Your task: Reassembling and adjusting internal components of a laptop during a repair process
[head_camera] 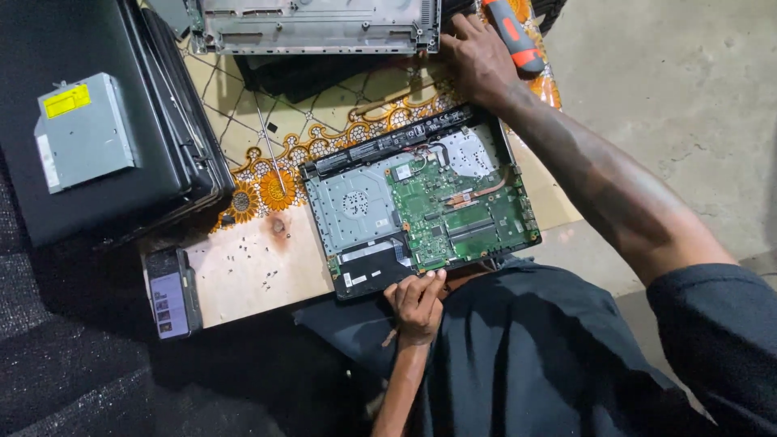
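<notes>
Your left hand rests on the near edge of the opened laptop. Its fingers are curled and the tips press the black rim by the green circuit board. It holds nothing else.

Your right hand is stretched far out, past the far edge of the laptop. It lies flat with the fingers spread a little, right beside the orange and grey screwdriver. The hand touches the handle or is just next to it; you cannot tell if the fingers are around it.

So the laptop lies between your two hands. Its long side runs left to right and tilts up a bit toward the right. The long black battery sits along the far edge, nearer your right hand. The near edge is nearer your left hand.

The laptop sits on a table with a flowery cloth. Tiny screws are scattered just left of the laptop. A phone lies at the table's left corner. A grey metal laptop frame lies at the far side. A silver disc drive rests on a black laptop stack well to the left.
</notes>
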